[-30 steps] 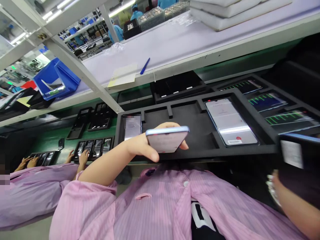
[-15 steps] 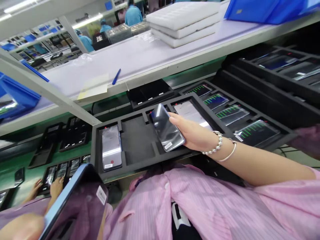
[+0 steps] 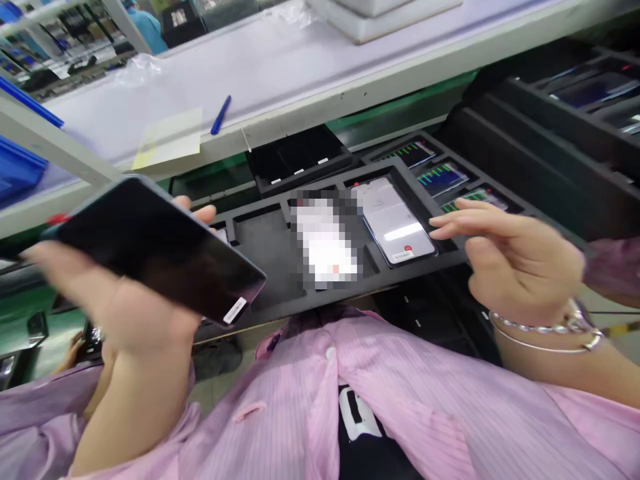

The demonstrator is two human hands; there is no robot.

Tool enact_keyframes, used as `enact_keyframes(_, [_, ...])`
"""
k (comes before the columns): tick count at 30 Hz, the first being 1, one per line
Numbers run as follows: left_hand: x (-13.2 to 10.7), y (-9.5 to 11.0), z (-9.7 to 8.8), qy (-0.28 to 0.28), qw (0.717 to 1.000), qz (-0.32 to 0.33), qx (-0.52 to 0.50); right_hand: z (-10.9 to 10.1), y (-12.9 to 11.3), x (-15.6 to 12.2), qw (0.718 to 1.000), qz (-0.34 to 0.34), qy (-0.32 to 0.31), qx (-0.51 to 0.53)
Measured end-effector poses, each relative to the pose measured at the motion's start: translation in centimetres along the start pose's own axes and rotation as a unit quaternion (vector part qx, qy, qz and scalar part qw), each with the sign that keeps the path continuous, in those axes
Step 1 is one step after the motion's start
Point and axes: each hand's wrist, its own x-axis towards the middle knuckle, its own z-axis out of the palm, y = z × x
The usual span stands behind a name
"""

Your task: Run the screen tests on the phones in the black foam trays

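My left hand (image 3: 145,320) grips a smartphone (image 3: 155,247) with a dark screen and a white label in one corner. It is held tilted above the left part of a black tray (image 3: 277,300). Off the tray's right side, my right hand (image 3: 520,260) hovers with fingers stretched out and nothing in them. Nearest to it lies a phone with a lit, pale screen (image 3: 395,223) in the right compartment. A pixelated bright phone (image 3: 327,243) rests in the compartment beside it. One compartment further left shows bare tray floor; the held phone mostly hides the leftmost one.
Behind the tray runs a white shelf (image 3: 280,87) carrying a blue pen (image 3: 221,115) and a paper sheet (image 3: 173,140). Trays with green-striped phones (image 3: 443,179) lie to the right, beside stacked black trays (image 3: 540,133). A co-worker's hand (image 3: 75,347) is at lower left.
My right hand has let go of its phone, which now lies in the tray, and moved right. My left hand has risen rightward with its phone. The view has tipped downward.
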Motion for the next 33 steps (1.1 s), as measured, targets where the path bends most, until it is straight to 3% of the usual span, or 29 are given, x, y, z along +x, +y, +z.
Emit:
enact_keyframes(3, [2.7, -2.9, 0.2, -0.052, 0.989, -0.125, 0.052, -0.3, 1.0, -1.4, 0.995, -0.009, -0.082, -0.05])
enact_keyframes(6, [4.0, -5.2, -0.3, -0.085, 0.957, -0.257, 0.103, -0.3, 1.6, -1.8, 0.99, -0.034, -0.12, -0.064])
enact_keyframes(10, [3.1, -6.2, -0.9, -0.131, 0.94, -0.269, 0.165, -0.4, 1.0, -1.6, 0.981, -0.038, -0.156, -0.108])
enact_keyframes(13, [1.2, -5.4, -2.0, -0.172, 0.932, -0.232, 0.221, -0.7, -0.7, -1.2, 0.975, -0.003, -0.182, -0.124])
enact_keyframes(16, [-1.8, -3.8, -3.9, -0.242, 0.9, -0.105, 0.347, -0.2, -2.6, -0.7, 0.969, -0.029, -0.237, -0.066])
enact_keyframes(18, [-4.1, -2.9, -5.0, -0.302, 0.834, 0.028, 0.461, 0.8, -3.4, -0.4, 0.956, -0.079, -0.282, -0.017])
enact_keyframes(20, [-6.2, -2.8, -5.9, -0.33, 0.747, 0.157, 0.556, 2.1, -3.6, -0.3, 0.944, -0.103, -0.314, 0.0])
enact_keyframes(21, [-7.1, -3.1, -6.2, -0.327, 0.71, 0.207, 0.589, 2.8, -3.6, -0.3, 0.939, -0.104, -0.328, -0.003])
enact_keyframes(23, [-8.4, -4.1, -6.5, -0.299, 0.665, 0.275, 0.627, 3.8, -3.4, -0.4, 0.933, -0.112, -0.342, -0.019])
enact_keyframes(26, [-9.3, -5.9, -6.5, -0.256, 0.646, 0.314, 0.647, 4.3, -2.9, -0.6, 0.932, -0.117, -0.342, -0.012])
enact_keyframes(30, [-9.7, -6.7, -6.1, -0.227, 0.632, 0.315, 0.671, 3.8, -2.4, -0.8, 0.942, -0.065, -0.327, 0.041])
enact_keyframes(33, [-9.8, -5.7, -6.5, -0.24, 0.652, 0.279, 0.663, 3.6, -2.5, -1.0, 0.945, -0.042, -0.321, 0.04])
